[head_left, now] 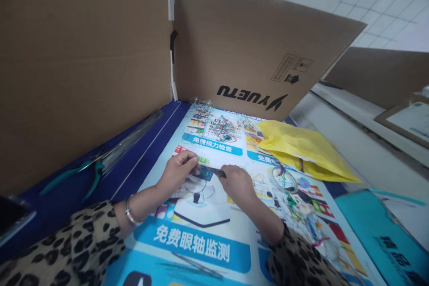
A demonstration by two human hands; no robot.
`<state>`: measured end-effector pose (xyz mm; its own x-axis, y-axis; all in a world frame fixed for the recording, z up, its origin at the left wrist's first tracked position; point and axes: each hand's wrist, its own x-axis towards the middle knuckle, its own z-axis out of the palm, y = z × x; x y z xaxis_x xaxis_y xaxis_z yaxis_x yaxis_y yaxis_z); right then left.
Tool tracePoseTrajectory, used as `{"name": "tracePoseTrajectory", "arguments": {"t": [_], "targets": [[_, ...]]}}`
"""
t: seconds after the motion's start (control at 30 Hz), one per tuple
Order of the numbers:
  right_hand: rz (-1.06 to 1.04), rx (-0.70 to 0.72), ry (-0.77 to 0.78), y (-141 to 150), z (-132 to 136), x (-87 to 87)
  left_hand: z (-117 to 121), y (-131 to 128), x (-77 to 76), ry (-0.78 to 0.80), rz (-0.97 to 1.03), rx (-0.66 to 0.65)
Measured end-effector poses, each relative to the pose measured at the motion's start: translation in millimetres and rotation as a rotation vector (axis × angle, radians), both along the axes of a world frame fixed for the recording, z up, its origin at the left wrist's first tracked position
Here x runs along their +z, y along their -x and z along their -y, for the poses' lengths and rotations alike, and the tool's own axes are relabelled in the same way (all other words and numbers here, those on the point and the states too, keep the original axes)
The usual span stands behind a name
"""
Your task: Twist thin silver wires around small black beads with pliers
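My left hand (177, 170) and my right hand (236, 183) meet over a printed poster (201, 241) on the table. Both are closed in a pinch. Between them runs a thin dark wire or rod (214, 171); the right hand grips one end and the left fingertips pinch near the other end. What exactly the left fingers hold is too small to make out. A metal bracelet (129, 211) sits on my left wrist, and both sleeves are leopard print.
Teal-handled pliers (83, 174) and a bundle of thin metal wires (130, 140) lie at the left by the cardboard wall (83, 53). A yellow bag (301, 149) lies at the right. Plastic bags of small coloured parts (295, 205) sit right of my hands. More wires (197, 266) lie near me.
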<state>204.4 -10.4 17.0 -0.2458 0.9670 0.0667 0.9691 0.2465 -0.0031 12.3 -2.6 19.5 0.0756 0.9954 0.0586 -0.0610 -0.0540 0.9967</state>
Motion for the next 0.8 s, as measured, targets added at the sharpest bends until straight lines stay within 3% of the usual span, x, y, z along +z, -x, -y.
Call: {"name": "tracePoseTrajectory", "arguments": {"t": [0.1,0.23,0.43,0.8], "targets": [[-0.055,0.017,-0.058,0,1,-7.2,1,2,-1.5,0.023,0.03,0.028],[-0.18,0.063,-0.251,-1,5,-12.0,4,4,-3.3,0.049,0.012,0.053],[-0.171,0.172,-0.455,-8,8,-12.5,8,3,-6.3,0.011,-0.092,0.003],[0.008,0.246,-0.344,-2,11,-12.9,13,-1,0.1,0.009,-0.128,-0.026]]}}
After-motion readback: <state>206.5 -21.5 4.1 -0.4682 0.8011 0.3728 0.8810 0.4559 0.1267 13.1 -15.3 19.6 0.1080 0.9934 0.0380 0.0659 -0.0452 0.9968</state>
